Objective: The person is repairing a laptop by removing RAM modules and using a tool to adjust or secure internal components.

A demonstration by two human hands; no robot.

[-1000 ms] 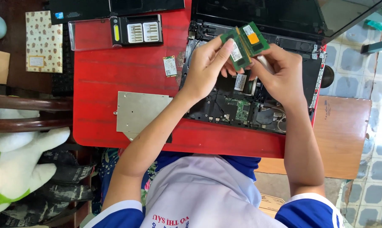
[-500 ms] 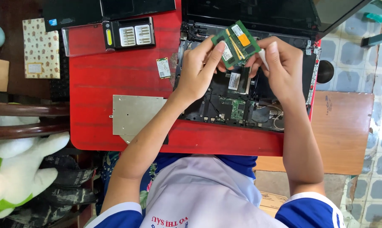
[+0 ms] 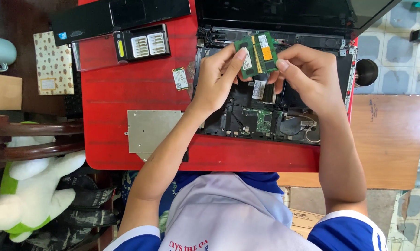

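Above the opened laptop (image 3: 270, 111) | your left hand (image 3: 217, 81) and right hand (image 3: 307, 76) each pinch one of two overlapping green memory modules (image 3: 258, 55) | grip edges only, avoid the contacts, keep them level.

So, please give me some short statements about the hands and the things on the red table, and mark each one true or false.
1. Both hands, left hand and right hand, hold green memory modules above the opened laptop. True.
2. A small green card lies on the red table, left of the laptop. True.
3. The grey metal plate rests on top of the memory modules. False: it lies flat on the table, under the left forearm.
4. The screwdriver bit case is in the right hand. False: it lies on the table, apart from both hands.
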